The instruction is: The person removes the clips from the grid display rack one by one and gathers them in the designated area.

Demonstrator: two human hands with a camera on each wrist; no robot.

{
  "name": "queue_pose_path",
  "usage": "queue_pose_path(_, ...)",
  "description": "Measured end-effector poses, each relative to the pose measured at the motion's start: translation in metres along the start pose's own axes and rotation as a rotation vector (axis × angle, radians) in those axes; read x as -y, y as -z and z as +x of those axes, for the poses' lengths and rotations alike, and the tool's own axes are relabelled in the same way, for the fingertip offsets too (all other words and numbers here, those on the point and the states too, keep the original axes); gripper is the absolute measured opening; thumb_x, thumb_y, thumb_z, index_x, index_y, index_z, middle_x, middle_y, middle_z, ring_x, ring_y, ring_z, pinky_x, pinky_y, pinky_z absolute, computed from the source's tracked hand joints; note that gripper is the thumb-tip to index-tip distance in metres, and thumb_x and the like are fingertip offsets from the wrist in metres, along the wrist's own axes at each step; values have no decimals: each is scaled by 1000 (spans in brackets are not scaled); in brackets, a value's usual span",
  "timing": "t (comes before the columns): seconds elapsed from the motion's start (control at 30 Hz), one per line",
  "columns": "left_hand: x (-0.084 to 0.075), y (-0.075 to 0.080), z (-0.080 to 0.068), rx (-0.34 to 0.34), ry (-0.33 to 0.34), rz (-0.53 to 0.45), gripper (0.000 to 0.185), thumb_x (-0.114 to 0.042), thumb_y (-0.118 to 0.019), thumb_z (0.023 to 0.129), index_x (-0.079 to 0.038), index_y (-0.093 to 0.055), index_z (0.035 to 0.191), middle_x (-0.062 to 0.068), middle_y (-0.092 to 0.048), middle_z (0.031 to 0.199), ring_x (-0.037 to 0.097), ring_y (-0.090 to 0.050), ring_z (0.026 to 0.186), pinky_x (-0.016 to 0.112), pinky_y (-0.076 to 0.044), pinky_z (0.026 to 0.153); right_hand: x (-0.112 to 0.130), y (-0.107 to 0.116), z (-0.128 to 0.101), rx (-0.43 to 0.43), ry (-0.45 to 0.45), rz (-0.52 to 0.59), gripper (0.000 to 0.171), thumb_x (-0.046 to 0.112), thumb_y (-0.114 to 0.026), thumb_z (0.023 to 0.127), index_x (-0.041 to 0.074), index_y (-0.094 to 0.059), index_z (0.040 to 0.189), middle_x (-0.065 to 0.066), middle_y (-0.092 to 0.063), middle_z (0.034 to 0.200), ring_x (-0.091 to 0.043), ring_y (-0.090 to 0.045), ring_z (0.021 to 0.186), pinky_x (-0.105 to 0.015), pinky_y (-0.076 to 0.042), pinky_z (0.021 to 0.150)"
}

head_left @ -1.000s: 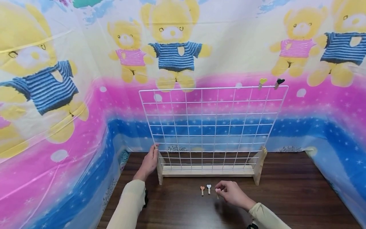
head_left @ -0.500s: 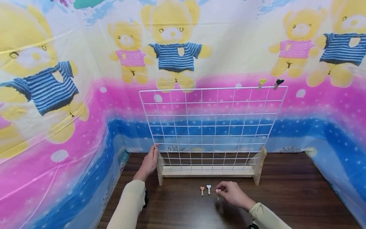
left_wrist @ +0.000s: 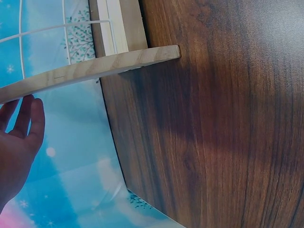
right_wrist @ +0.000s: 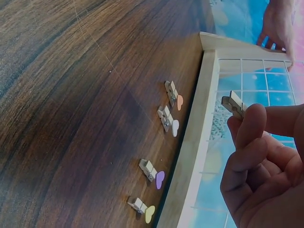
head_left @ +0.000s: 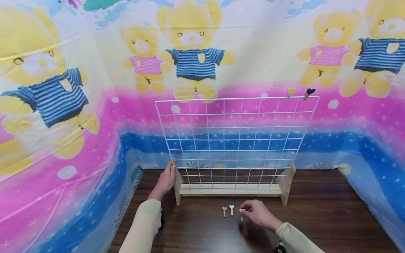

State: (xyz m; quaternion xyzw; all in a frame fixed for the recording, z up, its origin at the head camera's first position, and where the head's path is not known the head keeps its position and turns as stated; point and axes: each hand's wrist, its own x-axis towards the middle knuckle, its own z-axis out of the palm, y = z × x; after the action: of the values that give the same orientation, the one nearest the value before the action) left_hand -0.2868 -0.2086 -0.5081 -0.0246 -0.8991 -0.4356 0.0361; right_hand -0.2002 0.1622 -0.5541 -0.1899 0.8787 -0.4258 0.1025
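Note:
My right hand (head_left: 259, 213) pinches a small wooden clothespin with a pink heart (head_left: 242, 211) between thumb and fingers, just above the table. In the right wrist view the held clothespin (right_wrist: 233, 104) shows its wooden end; the heart is hidden by the fingers. My left hand (head_left: 165, 180) holds the left wooden leg of a white wire grid rack (head_left: 224, 140). In the left wrist view, fingertips (left_wrist: 36, 107) touch that leg's outer face; the thumb is out of sight. Near the right hand lie clothespins with an orange heart (head_left: 224, 209) and a white heart (head_left: 231, 207).
Clothespins with a purple heart (right_wrist: 160, 179) and a yellow heart (right_wrist: 149, 214) lie on the brown table (head_left: 329, 203). A yellow-heart clip (head_left: 290, 92) and a dark-heart clip (head_left: 309, 92) sit on the grid's top right. Bear-printed cloth (head_left: 262, 45) hangs behind.
Both hands keep nearly the same place and hold. The whole view has shifted very slightly; the clips on the table and on the grid stay where they were.

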Motion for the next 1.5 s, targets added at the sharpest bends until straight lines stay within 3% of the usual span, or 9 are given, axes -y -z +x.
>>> queue_pose_path(0.3, -1, -1, -1, 0, -5, -9, 39, -31, -23, 106, -20, -32, 142, 5, -35, 70, 19, -32, 54, 34, -32, 53, -2, 0, 2, -1, -6, 1, 10, 13, -63, 92, 5, -68, 93, 2, -60, 75, -11, -53, 48, -28, -45, 45)
queue_pose_path(0.73, 0, -1, -2, 4, 2, -6, 42, -35, -21, 106, -21, -30, 144, 4, -34, 70, 18, -32, 53, 34, -33, 54, -14, -2, 0, 6, -42, 9, 16, 12, -62, 92, -2, -68, 97, 1, -60, 75, -12, -53, 49, -28, -45, 47)
queue_pose_path(1.5, -2, 0, -2, -9, -4, -2, 44, -36, -21, 106, -19, -30, 145, 5, -34, 73, 18, -33, 56, 34, -34, 55, -29, -4, 1, -25, -19, 18, 11, 8, -62, 91, -2, -66, 91, 1, -58, 71, -13, -53, 46, -27, -44, 45)
